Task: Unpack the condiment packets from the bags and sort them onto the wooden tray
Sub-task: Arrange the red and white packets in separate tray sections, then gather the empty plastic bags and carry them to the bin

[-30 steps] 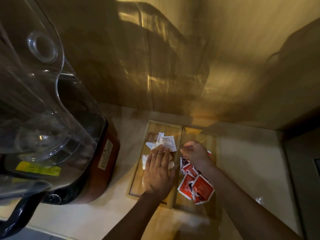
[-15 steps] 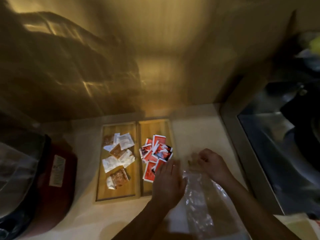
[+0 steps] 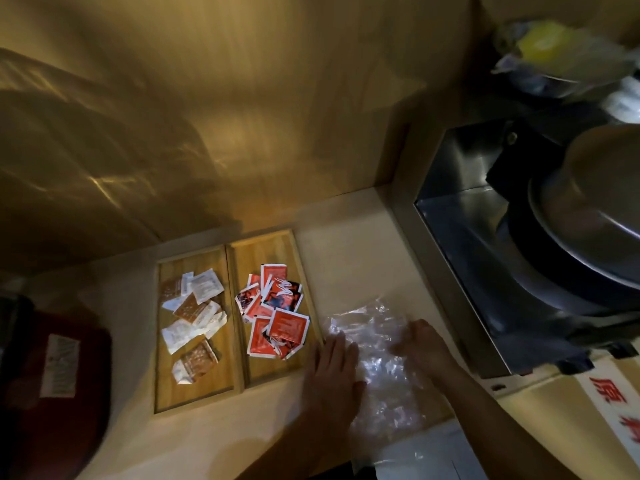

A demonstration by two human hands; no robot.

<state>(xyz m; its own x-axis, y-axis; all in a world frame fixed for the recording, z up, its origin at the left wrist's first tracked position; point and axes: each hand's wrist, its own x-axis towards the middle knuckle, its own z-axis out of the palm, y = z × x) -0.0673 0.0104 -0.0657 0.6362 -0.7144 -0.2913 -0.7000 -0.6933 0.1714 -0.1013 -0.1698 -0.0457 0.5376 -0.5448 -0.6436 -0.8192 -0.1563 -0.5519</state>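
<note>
Tray (image 3: pixel 197 401) on counter (image 3: pixel 349 251), two compartments: white/brown packets (image 3: pixel 194 318) left, red packets (image 3: pixel 275 315) right, overlapping so count unclear. Clear bag (image 3: pixel 377 362) lies crumpled just right of tray, contents not readable through glare. Left hand (image 3: pixel 330 374) flat, fingers spread, pressing bag's left edge. Right hand (image 3: pixel 420 348) on bag, fingers curled; can't tell if it's pinching plastic. Red appliance (image 3: pixel 52 368) cut off at left; pot (image 3: pixel 588 216) at right, partly out of frame.

wood-panel wall (image 3: pixel 214 109), pale countertop (image 3: pixel 349 258), dim light
</note>
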